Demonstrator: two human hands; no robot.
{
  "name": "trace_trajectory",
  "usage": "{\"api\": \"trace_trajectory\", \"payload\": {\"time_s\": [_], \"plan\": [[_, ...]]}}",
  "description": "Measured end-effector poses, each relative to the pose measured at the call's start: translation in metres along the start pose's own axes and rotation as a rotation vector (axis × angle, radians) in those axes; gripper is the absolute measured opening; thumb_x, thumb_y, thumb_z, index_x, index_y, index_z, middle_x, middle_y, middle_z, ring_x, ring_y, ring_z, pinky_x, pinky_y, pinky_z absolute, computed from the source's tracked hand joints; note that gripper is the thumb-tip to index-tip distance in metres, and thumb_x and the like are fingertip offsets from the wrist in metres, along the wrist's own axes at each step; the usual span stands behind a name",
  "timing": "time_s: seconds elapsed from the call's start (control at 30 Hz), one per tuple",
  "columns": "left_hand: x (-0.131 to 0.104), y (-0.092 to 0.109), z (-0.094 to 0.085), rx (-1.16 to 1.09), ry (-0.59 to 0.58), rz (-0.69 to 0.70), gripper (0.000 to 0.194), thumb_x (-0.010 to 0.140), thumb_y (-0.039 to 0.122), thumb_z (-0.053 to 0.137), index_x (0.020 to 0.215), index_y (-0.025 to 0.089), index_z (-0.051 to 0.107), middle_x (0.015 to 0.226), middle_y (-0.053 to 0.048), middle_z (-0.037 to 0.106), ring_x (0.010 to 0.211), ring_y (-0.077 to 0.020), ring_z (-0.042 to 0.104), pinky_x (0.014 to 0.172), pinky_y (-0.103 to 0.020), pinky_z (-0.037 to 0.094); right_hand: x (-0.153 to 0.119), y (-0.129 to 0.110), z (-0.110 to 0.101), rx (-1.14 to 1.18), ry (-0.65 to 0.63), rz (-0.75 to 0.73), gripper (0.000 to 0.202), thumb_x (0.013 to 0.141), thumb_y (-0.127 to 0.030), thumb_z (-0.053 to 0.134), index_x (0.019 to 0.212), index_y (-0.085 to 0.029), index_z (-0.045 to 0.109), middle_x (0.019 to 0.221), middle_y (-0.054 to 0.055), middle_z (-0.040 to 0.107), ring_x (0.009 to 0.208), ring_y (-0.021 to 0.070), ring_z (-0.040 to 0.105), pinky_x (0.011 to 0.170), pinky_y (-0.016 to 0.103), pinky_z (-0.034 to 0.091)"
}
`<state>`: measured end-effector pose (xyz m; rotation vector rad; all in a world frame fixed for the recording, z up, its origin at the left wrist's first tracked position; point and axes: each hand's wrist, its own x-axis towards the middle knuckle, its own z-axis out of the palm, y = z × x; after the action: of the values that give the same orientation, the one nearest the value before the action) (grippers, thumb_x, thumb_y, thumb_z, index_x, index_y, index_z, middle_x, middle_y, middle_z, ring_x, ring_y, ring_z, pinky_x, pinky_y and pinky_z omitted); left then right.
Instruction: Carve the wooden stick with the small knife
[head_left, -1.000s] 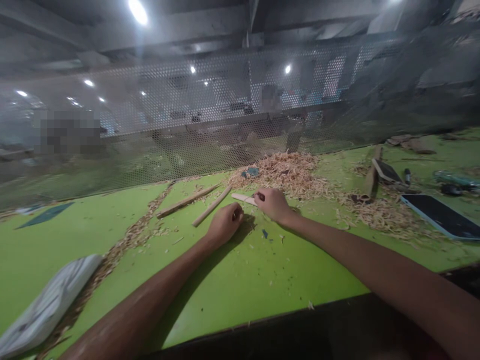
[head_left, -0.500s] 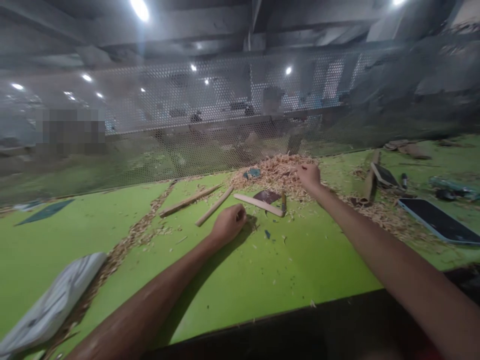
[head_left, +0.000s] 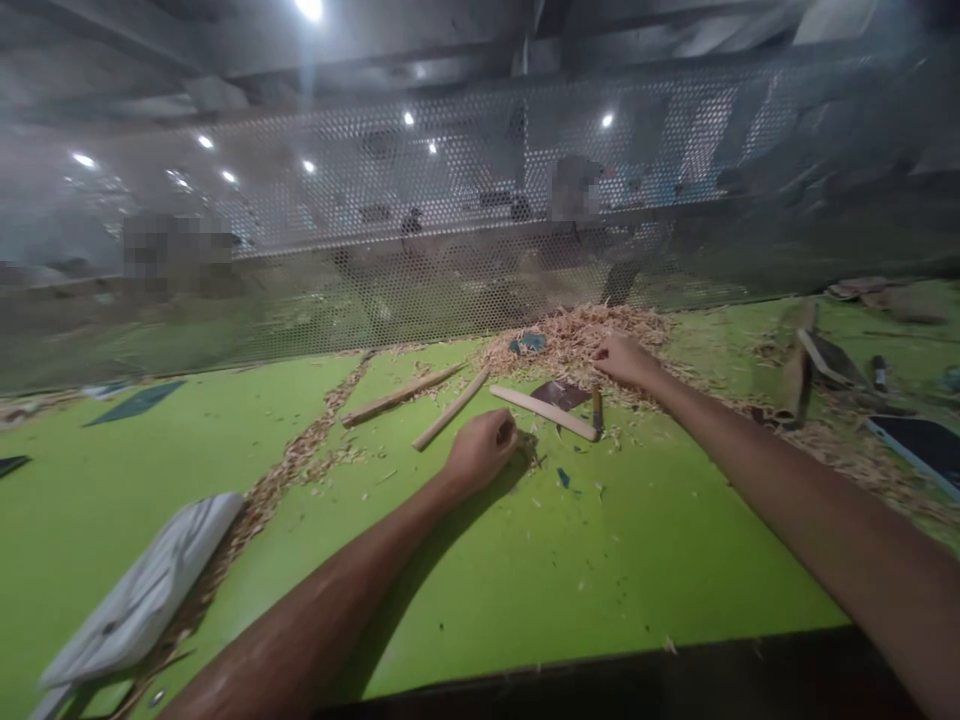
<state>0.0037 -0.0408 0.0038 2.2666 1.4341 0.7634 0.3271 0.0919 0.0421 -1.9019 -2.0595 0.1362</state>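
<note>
My left hand [head_left: 484, 447] rests on the green tabletop with its fingers curled into a loose fist. Nothing shows inside it. Just beyond lies a smooth pale wooden stick [head_left: 544, 412], partly over a dark brown sheet [head_left: 562, 393]. Two more wooden sticks lie to the left, one slim [head_left: 451, 407] and one rougher [head_left: 403, 394]. My right hand [head_left: 627, 361] is at the near edge of a heap of wood shavings [head_left: 581, 328], fingers pinched together. What they hold, if anything, is too small to make out. A short brown tool [head_left: 598, 409] lies below that hand.
A perforated metal screen [head_left: 450, 290] stands behind the table. A white wrapped object [head_left: 154, 590] lies at the left front, a dark green sheet [head_left: 136, 402] farther back. On the right are a phone [head_left: 919, 450] and a wooden block-like tool [head_left: 799, 375].
The view has turned slightly left, so the table things appear farther right. My right hand has come back from the shavings toward the brown sheet. My left hand stays curled in its place.
</note>
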Motion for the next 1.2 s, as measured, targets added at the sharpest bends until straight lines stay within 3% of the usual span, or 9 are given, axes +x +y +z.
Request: {"api": "trace_trajectory", "payload": {"time_s": [0.1, 0.2, 0.37, 0.53, 0.77, 0.97, 1.2], "plan": [[0.000, 0.000, 0.000, -0.015, -0.013, -0.014, 0.014, 0.097, 0.019, 0.058, 0.083, 0.017, 0.062, 0.085, -0.004, 0.069, 0.074, -0.0175, 0.058, 0.068, -0.028, 0.041, -0.001, -0.008, 0.000, -0.062, 0.027, 0.097, 0.019, 0.089, -0.022, 0.070, 0.099, -0.012, 0.083, 0.098, 0.013, 0.079, 0.081, 0.0207, 0.065, 0.073, 0.027, 0.044], [0.000, -0.001, 0.000, -0.026, -0.011, -0.011, 0.014, 0.097, 0.019, 0.057, 0.084, 0.017, 0.062, 0.085, -0.005, 0.069, 0.075, -0.0176, 0.058, 0.068, -0.028, 0.042, 0.000, -0.008, -0.001, -0.031, 0.117, 0.066, 0.013, 0.087, -0.018, 0.070, 0.090, -0.012, 0.082, 0.097, 0.012, 0.079, 0.086, 0.0205, 0.065, 0.074, 0.025, 0.042], [0.001, -0.001, 0.001, -0.017, -0.005, 0.005, 0.015, 0.098, 0.019, 0.058, 0.083, 0.017, 0.062, 0.086, -0.005, 0.070, 0.074, -0.0170, 0.058, 0.066, -0.027, 0.041, 0.007, -0.003, -0.010, 0.256, 0.249, 0.057, 0.012, 0.088, -0.018, 0.072, 0.080, -0.010, 0.074, 0.089, 0.011, 0.076, 0.080, 0.0175, 0.060, 0.074, 0.026, 0.042], [0.001, 0.000, 0.001, -0.013, -0.016, -0.009, 0.015, 0.098, 0.020, 0.058, 0.084, 0.017, 0.062, 0.085, -0.005, 0.070, 0.074, -0.0168, 0.059, 0.066, -0.026, 0.042, -0.001, -0.011, -0.025, 0.602, 0.219, 0.075, 0.020, 0.089, -0.030, 0.080, 0.086, -0.013, 0.072, 0.086, 0.008, 0.075, 0.078, 0.0159, 0.059, 0.079, 0.029, 0.048], [0.000, 0.005, -0.001, -0.060, -0.036, -0.034, 0.017, 0.098, 0.018, 0.058, 0.081, 0.018, 0.060, 0.084, -0.005, 0.069, 0.075, -0.0182, 0.060, 0.069, -0.028, 0.046, -0.010, -0.017, -0.027, 0.798, 0.181, 0.108, 0.027, 0.092, -0.036, 0.080, 0.084, -0.015, 0.065, 0.081, 0.008, 0.075, 0.069, 0.0110, 0.055, 0.061, 0.020, 0.043], [0.000, 0.005, -0.001, -0.059, -0.034, -0.018, 0.017, 0.098, 0.019, 0.056, 0.081, 0.018, 0.060, 0.086, -0.006, 0.069, 0.075, -0.0189, 0.060, 0.070, -0.030, 0.046, -0.007, -0.012, -0.023, 0.896, 0.189, 0.265, 0.018, 0.083, -0.017, 0.086, 0.087, -0.014, 0.069, 0.084, 0.005, 0.074, 0.069, 0.0108, 0.063, 0.057, 0.020, 0.043], [0.001, 0.003, -0.001, -0.041, -0.047, 0.001, 0.017, 0.098, 0.021, 0.053, 0.082, 0.018, 0.060, 0.086, -0.006, 0.069, 0.075, -0.0186, 0.059, 0.069, -0.030, 0.045, -0.006, -0.020, -0.035, 0.984, 0.168, 0.264, 0.015, 0.089, -0.009, 0.076, 0.094, -0.016, 0.063, 0.084, 0.004, 0.074, 0.066, 0.0096, 0.062, 0.060, 0.020, 0.049]]}}
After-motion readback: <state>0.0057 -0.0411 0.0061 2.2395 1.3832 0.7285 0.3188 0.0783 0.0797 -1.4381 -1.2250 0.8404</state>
